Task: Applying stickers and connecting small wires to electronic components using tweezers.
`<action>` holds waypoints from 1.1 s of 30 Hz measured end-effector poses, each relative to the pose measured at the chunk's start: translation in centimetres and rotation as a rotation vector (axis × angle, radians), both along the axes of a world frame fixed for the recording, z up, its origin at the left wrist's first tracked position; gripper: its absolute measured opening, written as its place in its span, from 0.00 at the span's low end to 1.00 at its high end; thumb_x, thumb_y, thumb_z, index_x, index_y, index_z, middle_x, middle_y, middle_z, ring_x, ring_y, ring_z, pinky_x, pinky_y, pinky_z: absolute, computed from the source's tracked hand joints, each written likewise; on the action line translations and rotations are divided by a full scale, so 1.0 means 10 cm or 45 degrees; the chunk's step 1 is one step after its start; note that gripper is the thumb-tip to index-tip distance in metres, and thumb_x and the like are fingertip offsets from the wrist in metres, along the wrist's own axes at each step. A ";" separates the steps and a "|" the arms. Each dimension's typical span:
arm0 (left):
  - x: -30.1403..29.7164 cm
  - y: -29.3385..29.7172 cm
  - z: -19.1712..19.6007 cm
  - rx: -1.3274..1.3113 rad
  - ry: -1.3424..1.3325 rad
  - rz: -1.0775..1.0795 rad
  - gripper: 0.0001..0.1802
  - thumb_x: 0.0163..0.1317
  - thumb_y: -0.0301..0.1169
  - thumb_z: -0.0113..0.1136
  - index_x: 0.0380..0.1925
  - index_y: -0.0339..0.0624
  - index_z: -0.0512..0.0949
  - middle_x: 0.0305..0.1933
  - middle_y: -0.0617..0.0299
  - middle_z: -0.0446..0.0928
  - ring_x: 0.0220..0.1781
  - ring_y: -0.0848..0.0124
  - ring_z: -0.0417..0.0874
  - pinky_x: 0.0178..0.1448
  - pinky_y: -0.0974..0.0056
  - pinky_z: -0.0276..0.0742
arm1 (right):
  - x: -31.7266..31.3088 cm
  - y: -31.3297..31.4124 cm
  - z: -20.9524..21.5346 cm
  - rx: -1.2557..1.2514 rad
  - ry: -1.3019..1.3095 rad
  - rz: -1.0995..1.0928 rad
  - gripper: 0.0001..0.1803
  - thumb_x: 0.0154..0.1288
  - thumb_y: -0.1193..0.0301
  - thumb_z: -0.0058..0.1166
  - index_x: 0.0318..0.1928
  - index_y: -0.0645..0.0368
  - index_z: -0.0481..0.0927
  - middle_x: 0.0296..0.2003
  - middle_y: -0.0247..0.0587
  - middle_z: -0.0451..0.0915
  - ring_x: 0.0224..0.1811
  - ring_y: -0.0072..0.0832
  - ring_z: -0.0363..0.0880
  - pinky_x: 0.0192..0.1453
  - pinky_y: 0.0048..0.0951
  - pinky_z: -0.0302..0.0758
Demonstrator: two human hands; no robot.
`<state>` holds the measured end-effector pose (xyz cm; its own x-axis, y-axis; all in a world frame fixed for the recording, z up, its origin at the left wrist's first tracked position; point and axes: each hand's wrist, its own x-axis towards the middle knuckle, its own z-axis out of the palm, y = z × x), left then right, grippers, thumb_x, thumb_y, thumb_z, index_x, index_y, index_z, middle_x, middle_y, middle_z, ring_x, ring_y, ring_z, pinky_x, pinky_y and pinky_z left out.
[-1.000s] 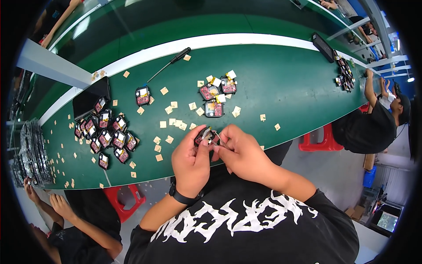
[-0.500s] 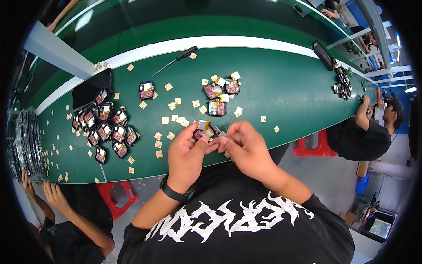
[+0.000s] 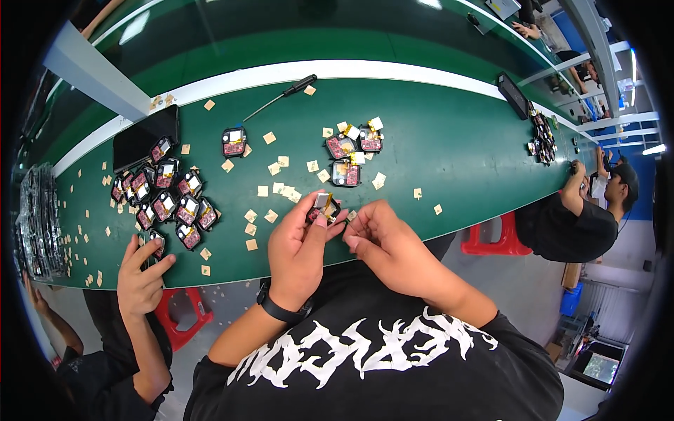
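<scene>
My left hand (image 3: 300, 242), with a dark band on its wrist, is closed round a small black device housing (image 3: 330, 210). A silver battery pouch (image 3: 324, 200) with yellow tape stands at the housing's upper edge. Just right of it, my right hand (image 3: 385, 238) pinches a small square piece (image 3: 352, 217) at its fingertips, close to the left fingers. Beyond my hands, several open housings (image 3: 346, 173) with pink circuit boards and silver pouches lie on the green table (image 3: 449, 133). Small tan squares (image 3: 279, 188) are scattered left of them.
A pile of similar housings (image 3: 166, 205) lies at the left, where another person's hand (image 3: 142, 275) touches one. A single housing (image 3: 234, 142) and a screwdriver (image 3: 281, 97) lie farther back. A black flat panel (image 3: 130, 144) sits behind the pile. Another person (image 3: 572, 217) sits at right.
My right hand has drawn slightly back from the housing, bringing the small square piece into clearer view. The co-worker's hand at the left has reached forward onto the pile.
</scene>
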<state>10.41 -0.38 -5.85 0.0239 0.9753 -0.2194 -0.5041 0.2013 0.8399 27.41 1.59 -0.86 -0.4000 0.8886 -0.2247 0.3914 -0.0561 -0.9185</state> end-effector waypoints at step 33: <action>-0.05 -0.03 -0.04 -0.051 -0.041 0.019 0.20 0.80 0.28 0.48 0.65 0.27 0.71 0.56 0.54 0.78 0.54 0.70 0.83 0.59 0.61 0.85 | -0.17 0.09 -0.06 -0.632 0.211 -0.378 0.11 0.72 0.69 0.63 0.39 0.62 0.76 0.25 0.34 0.83 0.19 0.14 0.76 0.20 0.17 0.67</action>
